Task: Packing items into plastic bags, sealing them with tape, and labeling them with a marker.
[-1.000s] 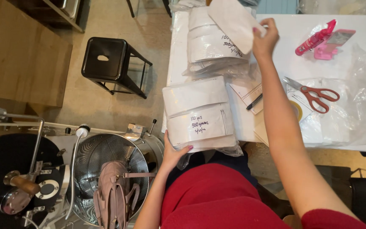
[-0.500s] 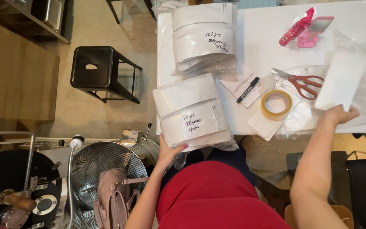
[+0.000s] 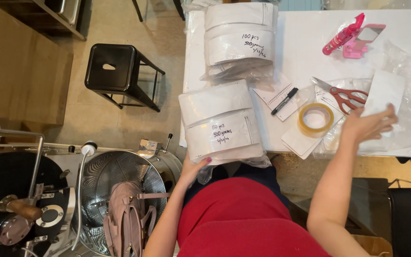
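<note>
A near stack of white pouches [image 3: 222, 123] wrapped in clear plastic overhangs the front edge of the white table [image 3: 305, 52]. My left hand [image 3: 193, 167] props it from below at its lower left corner. A second wrapped stack [image 3: 239, 40] lies further back. My right hand [image 3: 365, 126] is out to the right and holds a single flat white pouch [image 3: 384, 93] by its lower edge, over a crumpled sheet of clear plastic [image 3: 410, 109].
Between the stacks and my right hand lie a notepad [image 3: 276, 95] with a black marker [image 3: 284, 101], a tape roll [image 3: 315, 119] and red-handled scissors [image 3: 346, 95]. A pink spray bottle [image 3: 342, 34] lies at the back. A black stool [image 3: 115, 71] and a metal drum [image 3: 120, 176] holding a handbag [image 3: 127, 219] stand left.
My right hand carried the single white pouch from the far stack across to the right side of the table. My left hand stayed under the near stack.
</note>
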